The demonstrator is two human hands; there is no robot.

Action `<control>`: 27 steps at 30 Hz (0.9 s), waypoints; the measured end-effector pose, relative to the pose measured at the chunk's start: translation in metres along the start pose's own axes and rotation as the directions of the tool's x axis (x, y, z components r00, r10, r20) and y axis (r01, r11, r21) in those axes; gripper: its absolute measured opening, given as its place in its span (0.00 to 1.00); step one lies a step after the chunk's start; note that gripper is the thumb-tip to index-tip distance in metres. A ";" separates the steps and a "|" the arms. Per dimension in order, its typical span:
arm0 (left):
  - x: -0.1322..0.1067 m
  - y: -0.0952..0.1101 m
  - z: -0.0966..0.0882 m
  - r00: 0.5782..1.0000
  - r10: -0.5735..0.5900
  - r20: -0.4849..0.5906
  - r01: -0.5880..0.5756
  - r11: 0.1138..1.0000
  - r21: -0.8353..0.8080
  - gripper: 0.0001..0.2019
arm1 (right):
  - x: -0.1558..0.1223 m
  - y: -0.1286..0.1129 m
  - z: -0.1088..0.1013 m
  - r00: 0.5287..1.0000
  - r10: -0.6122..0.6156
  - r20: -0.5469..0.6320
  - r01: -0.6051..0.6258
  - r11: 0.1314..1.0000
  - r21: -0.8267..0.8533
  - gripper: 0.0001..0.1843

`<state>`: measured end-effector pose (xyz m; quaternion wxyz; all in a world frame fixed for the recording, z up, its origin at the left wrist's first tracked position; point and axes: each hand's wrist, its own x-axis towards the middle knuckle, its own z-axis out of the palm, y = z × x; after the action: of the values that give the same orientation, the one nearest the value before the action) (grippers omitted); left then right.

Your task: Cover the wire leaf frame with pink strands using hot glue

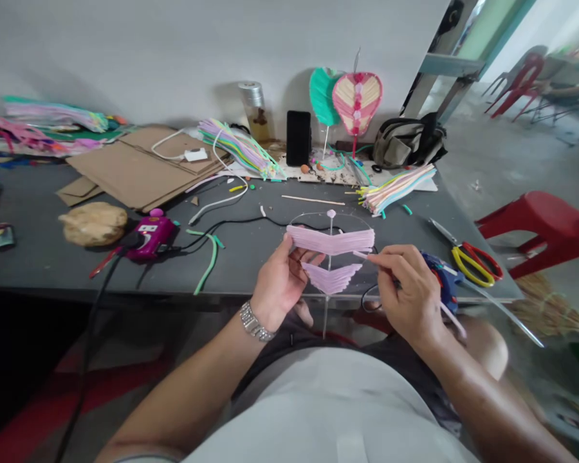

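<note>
My left hand (282, 280), wearing a metal watch, is closed on the left edge of a small fan frame (330, 241) of thin wire. Two V-shaped bands of lilac pipe cleaners cross the frame, with a gap between them and a lilac ball at its top. A thin stick runs down the middle and below the table edge. My right hand (408, 289) pinches a lilac pipe cleaner (360, 255) at the gap's right side; a lilac tail shows below this hand. Just right of that hand, and partly hidden by it, lies a blue glue gun (444, 280).
Scissors (470, 257) lie at the right edge. Pipe cleaner bundles (398, 186), a phone (298, 138), two finished fans (357, 103) and a bag (410, 141) stand behind. Left are cardboard (139, 167), a magenta power strip (149, 235) with cables, and a stone-like lump (94, 224).
</note>
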<state>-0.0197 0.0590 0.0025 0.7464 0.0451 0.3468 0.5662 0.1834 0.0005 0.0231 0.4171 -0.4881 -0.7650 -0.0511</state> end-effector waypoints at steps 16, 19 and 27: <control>-0.030 -0.021 -0.013 0.984 -0.090 0.151 0.081 0.995 0.066 0.12 | -0.015 -0.027 0.044 0.985 -0.169 0.039 0.170 0.985 -0.013 0.14; -0.031 -0.023 -0.015 0.985 -0.106 0.135 0.099 0.994 0.055 0.11 | -0.015 -0.028 0.048 0.982 -0.168 0.082 0.170 0.985 -0.024 0.14; -0.036 -0.027 -0.021 0.989 -0.086 0.117 0.084 0.996 0.016 0.08 | -0.019 -0.030 0.054 0.978 -0.187 0.096 0.187 0.982 0.005 0.12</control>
<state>-0.0139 0.0104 -0.0092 0.7887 0.0679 0.3069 0.5283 0.1317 -0.0021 -0.0149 0.3723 -0.4168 -0.8264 -0.0681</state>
